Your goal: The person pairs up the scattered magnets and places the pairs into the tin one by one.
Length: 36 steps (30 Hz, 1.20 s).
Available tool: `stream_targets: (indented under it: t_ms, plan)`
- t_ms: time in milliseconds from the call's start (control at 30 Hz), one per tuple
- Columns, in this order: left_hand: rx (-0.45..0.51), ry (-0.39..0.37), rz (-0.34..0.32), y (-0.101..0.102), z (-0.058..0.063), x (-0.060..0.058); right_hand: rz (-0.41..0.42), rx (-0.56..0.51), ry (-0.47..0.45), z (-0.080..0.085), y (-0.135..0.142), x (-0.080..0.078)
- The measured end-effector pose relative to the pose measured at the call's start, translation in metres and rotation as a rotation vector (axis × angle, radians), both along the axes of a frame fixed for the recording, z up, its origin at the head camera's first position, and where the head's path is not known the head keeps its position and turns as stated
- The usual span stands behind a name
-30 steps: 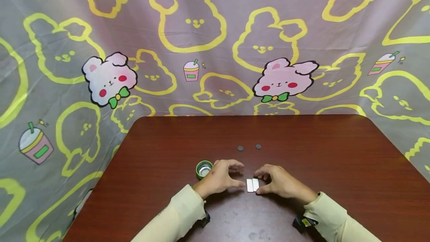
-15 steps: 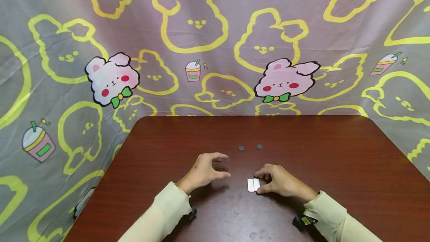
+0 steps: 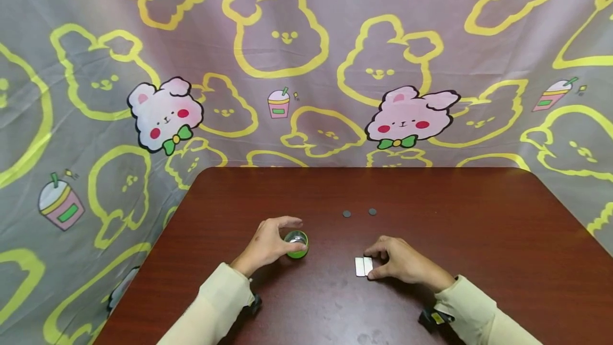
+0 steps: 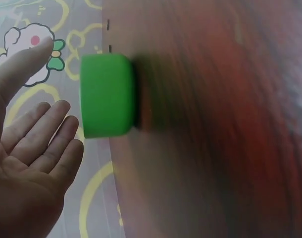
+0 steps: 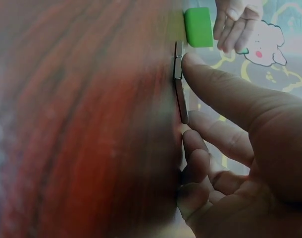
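Note:
My left hand (image 3: 268, 244) hovers at a small bowl (image 3: 296, 253), green outside and silvery inside, with thumb and fingers spread. In the left wrist view a gap separates the fingers (image 4: 47, 139) from the green bowl (image 4: 107, 96). Two flat white rectangular pieces (image 3: 359, 267) lie side by side on the table. My right hand (image 3: 404, 261) pinches the right-hand piece between thumb and finger at its near and far edges. From the right wrist the pieces (image 5: 178, 74) show thin silvery edges, one slightly tilted against the other.
Two small dark discs (image 3: 347, 214) lie apart on the brown table (image 3: 460, 212), beyond the white pieces. A patterned cloth (image 3: 316, 57) with rabbit drawings hangs behind the table and along its sides.
My left hand has moved left, away from the white pieces, and is now over the bowl. The right hand stays at the pieces, which have not visibly moved.

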State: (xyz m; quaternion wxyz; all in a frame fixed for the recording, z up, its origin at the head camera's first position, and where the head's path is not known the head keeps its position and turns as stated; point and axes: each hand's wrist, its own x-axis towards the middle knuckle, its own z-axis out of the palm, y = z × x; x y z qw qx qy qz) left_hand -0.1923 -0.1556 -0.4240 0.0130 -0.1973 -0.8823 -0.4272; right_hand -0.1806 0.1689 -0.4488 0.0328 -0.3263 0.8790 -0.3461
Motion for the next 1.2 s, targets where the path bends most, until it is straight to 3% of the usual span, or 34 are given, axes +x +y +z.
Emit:
stream_targets:
  t_ms: [433,833,1200]
  plan:
    - [0.037,-0.066,-0.012,-0.012,-0.014,0.001,0.012,0.002,0.009,0.001,-0.002,0.0]
    - [0.055,-0.108,-0.024,-0.012,-0.023,0.001,0.023,0.05,-0.036,0.003,-0.007,0.0]
    - [0.05,-0.124,0.007,-0.012,-0.024,0.001,0.044,-0.143,-0.323,0.006,-0.009,-0.001]
